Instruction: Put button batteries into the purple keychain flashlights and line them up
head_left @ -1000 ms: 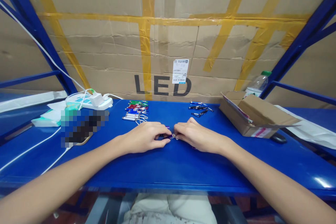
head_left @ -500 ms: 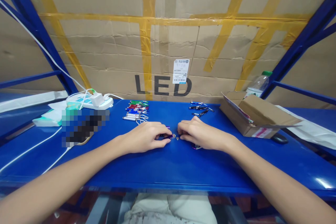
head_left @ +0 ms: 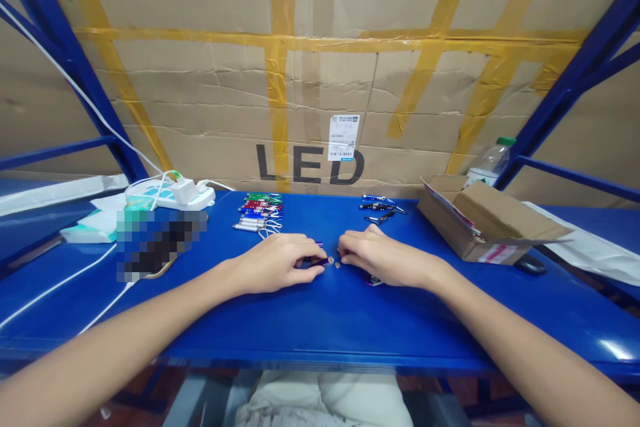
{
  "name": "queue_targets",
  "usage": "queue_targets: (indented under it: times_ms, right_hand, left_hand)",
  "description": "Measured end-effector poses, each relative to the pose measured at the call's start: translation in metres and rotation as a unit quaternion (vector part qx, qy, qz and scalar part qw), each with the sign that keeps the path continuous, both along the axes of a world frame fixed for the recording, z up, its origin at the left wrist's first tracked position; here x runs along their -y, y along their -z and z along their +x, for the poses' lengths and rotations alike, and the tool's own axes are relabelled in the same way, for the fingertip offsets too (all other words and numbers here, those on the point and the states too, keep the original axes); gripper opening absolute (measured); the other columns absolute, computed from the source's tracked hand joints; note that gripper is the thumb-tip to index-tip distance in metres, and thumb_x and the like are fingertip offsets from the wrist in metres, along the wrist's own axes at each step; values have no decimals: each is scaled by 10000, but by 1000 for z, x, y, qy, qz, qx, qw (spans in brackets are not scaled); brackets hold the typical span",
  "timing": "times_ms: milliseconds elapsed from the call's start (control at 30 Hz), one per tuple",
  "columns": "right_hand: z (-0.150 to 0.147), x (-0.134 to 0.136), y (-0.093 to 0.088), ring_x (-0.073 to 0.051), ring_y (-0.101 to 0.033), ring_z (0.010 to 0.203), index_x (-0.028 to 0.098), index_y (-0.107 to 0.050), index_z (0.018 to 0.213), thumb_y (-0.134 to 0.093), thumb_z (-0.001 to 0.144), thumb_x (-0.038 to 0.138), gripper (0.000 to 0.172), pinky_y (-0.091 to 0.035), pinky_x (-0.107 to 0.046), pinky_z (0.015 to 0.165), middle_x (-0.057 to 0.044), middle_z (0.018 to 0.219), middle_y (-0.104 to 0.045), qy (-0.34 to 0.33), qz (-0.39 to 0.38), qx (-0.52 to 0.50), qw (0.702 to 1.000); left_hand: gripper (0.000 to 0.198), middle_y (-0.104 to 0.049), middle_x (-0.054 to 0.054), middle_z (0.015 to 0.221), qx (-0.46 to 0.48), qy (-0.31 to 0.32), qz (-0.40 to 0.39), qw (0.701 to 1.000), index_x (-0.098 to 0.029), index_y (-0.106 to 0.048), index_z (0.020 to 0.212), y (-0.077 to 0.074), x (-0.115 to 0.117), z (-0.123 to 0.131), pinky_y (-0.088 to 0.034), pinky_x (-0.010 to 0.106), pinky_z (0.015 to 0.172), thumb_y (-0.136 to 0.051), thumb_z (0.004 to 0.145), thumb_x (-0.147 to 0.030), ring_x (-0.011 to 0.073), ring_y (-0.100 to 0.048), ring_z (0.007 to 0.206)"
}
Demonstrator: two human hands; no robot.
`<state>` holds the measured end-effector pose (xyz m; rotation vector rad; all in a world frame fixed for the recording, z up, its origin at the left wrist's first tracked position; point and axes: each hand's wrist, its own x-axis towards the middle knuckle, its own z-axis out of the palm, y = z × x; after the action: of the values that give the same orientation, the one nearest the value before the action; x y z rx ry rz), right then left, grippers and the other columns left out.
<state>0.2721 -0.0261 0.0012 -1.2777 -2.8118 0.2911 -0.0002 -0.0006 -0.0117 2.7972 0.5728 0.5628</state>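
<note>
My left hand point(head_left: 283, 263) is closed around a small dark purple metal tube point(head_left: 321, 262), its bright round end facing right. Another purple piece point(head_left: 319, 244) shows just beyond my left fingers. A tiny silvery disc point(head_left: 337, 265), like a button cell, lies on the blue table between my hands. Close to it, my right hand point(head_left: 375, 255) has its thumb and fingers pinched together; whatever they hold is too small to make out. Partly under my right hand lies a purple and silver piece point(head_left: 373, 281).
Several mini keychain flashlights in green, red, blue and silver point(head_left: 260, 210) lie at back left, with blue and black ones point(head_left: 381, 207) at back right. An open cardboard box point(head_left: 450, 230) and a mouse point(head_left: 531, 264) sit right. Left are a phone point(head_left: 163, 247) and a power strip point(head_left: 203, 199).
Both hands keep nearly the same places. My right fingertips have shifted slightly, and the small disc shows a bit more clearly. The camera view has moved a little.
</note>
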Motion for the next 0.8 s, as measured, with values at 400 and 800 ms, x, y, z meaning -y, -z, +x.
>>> queue_targets:
  times_ms: [400,800]
  right_hand:
    - [-3,-1,-1,-215,-598,900,200,-557,941,-435,1129,178,225,-316,-373,876,-39,975,-669,-23,4,-24,999]
    - [-5,-3,2,-218,-612,876,202,-547,932,-434,1125,189,225,-326,-370,869,-52,982,-686,0,22,-9,1000]
  left_hand:
    - [228,-796,48,1047,0,-1,4,1000,-190,-773,1217,0,0,0,-529,284,825,-685,1034,-294,188,-732,877]
    - [227,-800,56,1077,-2,-5,-2,1000,-193,-773,1218,0,0,0,-532,285,841,-683,1034,-290,194,-740,904]
